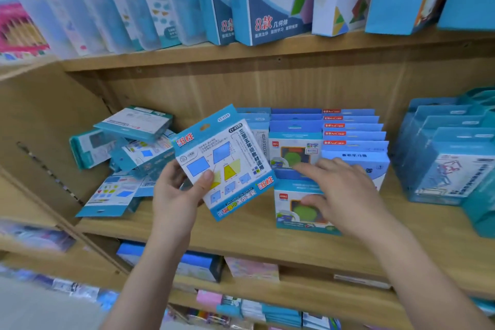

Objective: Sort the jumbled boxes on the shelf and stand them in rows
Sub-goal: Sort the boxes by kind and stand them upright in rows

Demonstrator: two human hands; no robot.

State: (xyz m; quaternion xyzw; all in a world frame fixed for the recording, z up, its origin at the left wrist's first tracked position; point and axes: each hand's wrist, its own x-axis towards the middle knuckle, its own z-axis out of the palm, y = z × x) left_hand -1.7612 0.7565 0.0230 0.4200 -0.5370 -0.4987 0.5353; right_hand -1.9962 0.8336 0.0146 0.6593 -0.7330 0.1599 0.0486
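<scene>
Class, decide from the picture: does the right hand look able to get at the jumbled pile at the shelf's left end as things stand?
Probably not directly. The left hand holds a tilted box between the right hand and the pile; it would have to cross over both.

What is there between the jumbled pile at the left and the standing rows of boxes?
Head view: a tilted blue-and-white box, gripped by the left hand, between pile and rows.

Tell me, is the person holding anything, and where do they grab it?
The left hand grips the flat blue-and-white cardboard box with shape drawings by its lower left edge, thumb on the front. The open right hand holds nothing.
</scene>
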